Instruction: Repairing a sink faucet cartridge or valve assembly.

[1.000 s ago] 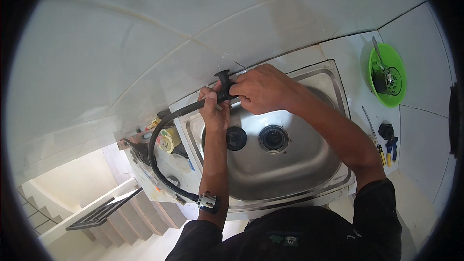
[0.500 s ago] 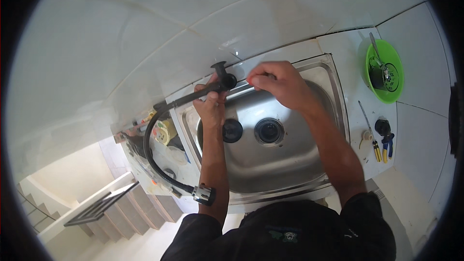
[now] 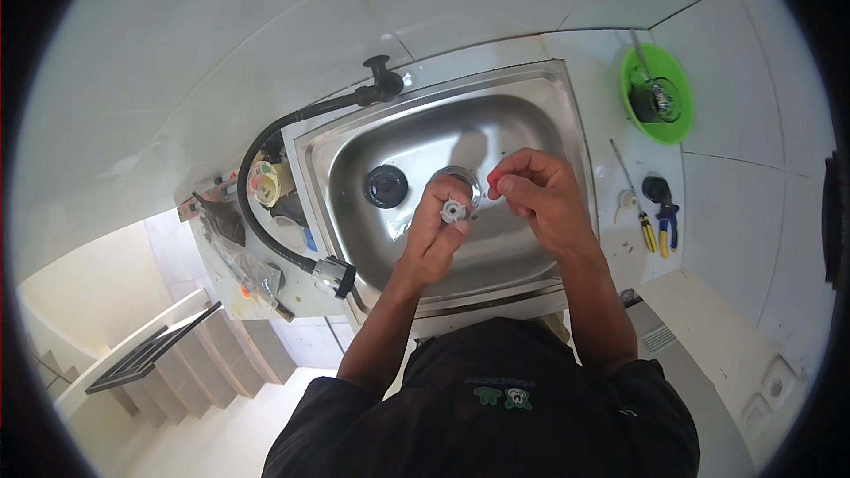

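Over the sink my left hand [image 3: 434, 235] grips a small grey round fitting [image 3: 453, 212] with a hole in its middle. Beside it, to the right, my right hand [image 3: 549, 204] pinches a small red piece [image 3: 494, 182] between thumb and fingers; its full shape is hidden. The two pieces are apart. Behind my hands, a black wall tap [image 3: 386, 84] juts from the tiles. From it a black flexible hose [image 3: 248, 179] curves left and down to a silver-and-black spout head [image 3: 335, 276] at the sink's left front corner.
In the steel sink [image 3: 513, 276] lies a black round drain piece [image 3: 386, 187]. To the right are a green bowl [image 3: 682, 128] with metal parts, a screwdriver [image 3: 649, 235], pliers [image 3: 668, 230] and a black round part [image 3: 655, 188]. Plastic bags [image 3: 252, 265] and a yellowish cup [image 3: 268, 183] crowd the left counter.
My left hand has let go of the tap and come down over the sink, now holding the grey fitting. My right hand has moved down with the red piece. The view has shifted.
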A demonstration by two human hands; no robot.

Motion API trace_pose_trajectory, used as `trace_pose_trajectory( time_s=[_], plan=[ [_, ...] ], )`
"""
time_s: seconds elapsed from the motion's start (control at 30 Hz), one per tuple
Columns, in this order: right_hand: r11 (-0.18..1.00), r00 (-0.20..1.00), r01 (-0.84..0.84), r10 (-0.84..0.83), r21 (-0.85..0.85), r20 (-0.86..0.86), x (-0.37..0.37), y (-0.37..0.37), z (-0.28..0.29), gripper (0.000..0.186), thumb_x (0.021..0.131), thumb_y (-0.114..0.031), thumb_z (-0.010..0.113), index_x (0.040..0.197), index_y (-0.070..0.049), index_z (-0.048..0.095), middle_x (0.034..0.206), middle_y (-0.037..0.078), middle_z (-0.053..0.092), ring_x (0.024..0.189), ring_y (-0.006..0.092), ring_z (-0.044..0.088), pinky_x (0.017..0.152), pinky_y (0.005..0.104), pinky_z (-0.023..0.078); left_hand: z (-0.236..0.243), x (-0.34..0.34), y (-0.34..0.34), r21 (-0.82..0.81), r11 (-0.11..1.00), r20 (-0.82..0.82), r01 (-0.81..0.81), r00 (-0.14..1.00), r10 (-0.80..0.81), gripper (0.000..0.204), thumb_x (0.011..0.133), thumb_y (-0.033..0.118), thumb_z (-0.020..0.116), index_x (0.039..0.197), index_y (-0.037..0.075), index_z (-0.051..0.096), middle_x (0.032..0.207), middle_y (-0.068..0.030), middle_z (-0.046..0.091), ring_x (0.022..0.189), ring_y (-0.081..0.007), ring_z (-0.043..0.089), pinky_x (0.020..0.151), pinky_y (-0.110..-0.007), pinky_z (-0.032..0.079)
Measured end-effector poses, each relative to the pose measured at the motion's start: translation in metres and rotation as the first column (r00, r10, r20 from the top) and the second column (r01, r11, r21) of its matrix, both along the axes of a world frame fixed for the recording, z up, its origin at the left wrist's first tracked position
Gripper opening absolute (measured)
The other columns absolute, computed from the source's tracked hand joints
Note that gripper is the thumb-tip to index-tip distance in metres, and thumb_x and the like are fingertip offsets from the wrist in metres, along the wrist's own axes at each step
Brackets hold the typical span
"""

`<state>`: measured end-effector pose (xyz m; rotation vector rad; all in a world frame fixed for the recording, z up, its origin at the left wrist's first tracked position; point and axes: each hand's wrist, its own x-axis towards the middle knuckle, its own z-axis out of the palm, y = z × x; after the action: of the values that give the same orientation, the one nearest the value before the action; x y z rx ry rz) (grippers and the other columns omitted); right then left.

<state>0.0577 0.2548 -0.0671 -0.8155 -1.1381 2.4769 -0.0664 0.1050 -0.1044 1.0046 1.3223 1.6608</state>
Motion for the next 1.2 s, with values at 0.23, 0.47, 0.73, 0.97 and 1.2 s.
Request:
trace_pose_trajectory(
  time_s=[0.23, 0.47, 0.73, 0.97, 1.2],
  plan=[
    [0.956, 0.999, 0.053, -0.053, 0.288, -0.01, 0.042, -0.02, 0.065, 0.01, 0.083, -0.005, 0.069, 0.09, 0.0, 0.066, 0.077, 0.004, 0.064, 0.056, 0.0029, 0.044, 0.05, 0.0179, 0.032, 0.049, 0.041, 0.008, 0.295, 0.954, 0.372, -0.048, 0.926, -0.068, 0.033, 0.094, 0.03, 0.059, 0.116, 0.007, 0.048, 0.118, -0.0186, 0.059, 0.117, -0.0258, 0.053, 0.099, -0.04, 0.039],
    [0.407, 0.984, -0.137, -0.05, 0.903, 0.172, 0.059, -0.05, 0.098, 0.015, 0.073, -0.003, 0.073, 0.085, -0.004, 0.066, 0.072, 0.005, 0.061, 0.056, 0.0085, 0.052, 0.053, 0.0214, 0.04, 0.09, 0.08, 0.007, 0.209, 0.952, 0.916, -0.223, 0.385, -0.11, 0.032, 0.098, 0.039, 0.048, 0.116, 0.013, 0.047, 0.123, -0.0086, 0.058, 0.124, -0.0272, 0.047, 0.104, -0.049, 0.037],
    [0.638, 0.964, -0.212, 0.014, 0.74, 0.264, 0.078, -0.054, 0.121, 0.023, 0.076, 0.003, 0.057, 0.098, -0.003, 0.056, 0.084, 0.006, 0.06, 0.065, 0.0115, 0.053, 0.058, 0.0272, 0.044, 0.084, 0.078, 0.001, 0.142, 0.968, 0.962, -0.209, 0.26, -0.085, 0.034, 0.099, 0.039, 0.045, 0.123, 0.014, 0.049, 0.105, -0.0049, 0.059, 0.091, -0.0176, 0.053, 0.08, -0.034, 0.044],
    [0.954, 0.982, -0.087, 0.13, 0.285, -0.136, 0.093, -0.043, 0.111, 0.021, 0.081, 0.006, 0.044, 0.098, -0.001, 0.054, 0.082, 0.006, 0.057, 0.07, 0.0099, 0.052, 0.062, 0.0229, 0.042, 0.099, 0.083, -0.019, 0.209, 0.967, 0.742, -0.148, 0.667, -0.058, 0.039, 0.096, 0.032, 0.054, 0.127, 0.01, 0.047, 0.093, -0.0075, 0.058, 0.075, -0.0137, 0.046, 0.069, -0.027, 0.038],
    [0.914, 0.951, -0.129, 0.224, 0.385, -0.212, 0.102, -0.054, 0.124, 0.015, 0.092, 0.002, 0.047, 0.106, 0.001, 0.051, 0.103, 0.015, 0.063, 0.081, 0.0144, 0.061, 0.071, 0.0275, 0.052, 0.1, 0.082, -0.039, 0.286, 0.958, 0.483, -0.025, 0.867, -0.121, 0.044, 0.089, 0.033, 0.067, 0.117, 0.006, 0.049, 0.095, -0.012, 0.062, 0.073, -0.0105, 0.044, 0.069, -0.024, 0.036]
  ],
)
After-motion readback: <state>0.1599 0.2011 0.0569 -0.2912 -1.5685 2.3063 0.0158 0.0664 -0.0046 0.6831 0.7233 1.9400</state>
